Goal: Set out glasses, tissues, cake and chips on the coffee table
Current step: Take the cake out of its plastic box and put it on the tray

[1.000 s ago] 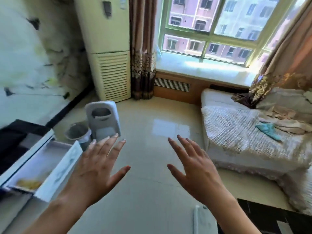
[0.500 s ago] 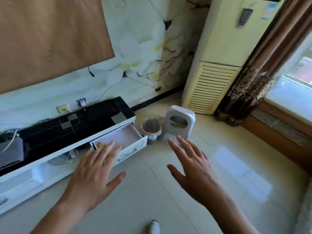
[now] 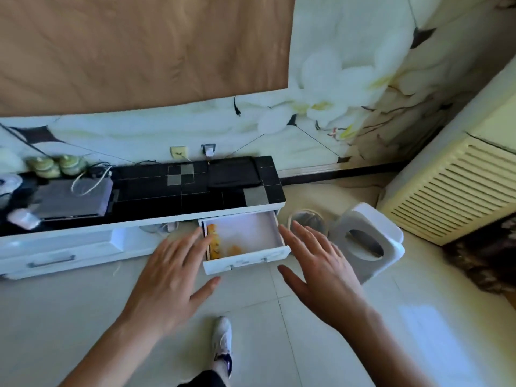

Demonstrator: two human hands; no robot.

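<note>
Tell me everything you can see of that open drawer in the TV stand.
The open drawer is white, glossy, likely lacquered board, pulled out from the right end of the low black-topped TV stand. Its front panel carries two small knobs. The pale inside holds a yellow-orange packet against the left wall, blurred; the rest looks bare. The left hand and right hand hover either side, fingers spread, neither plainly touching it. A small bin stands to its right.
</note>
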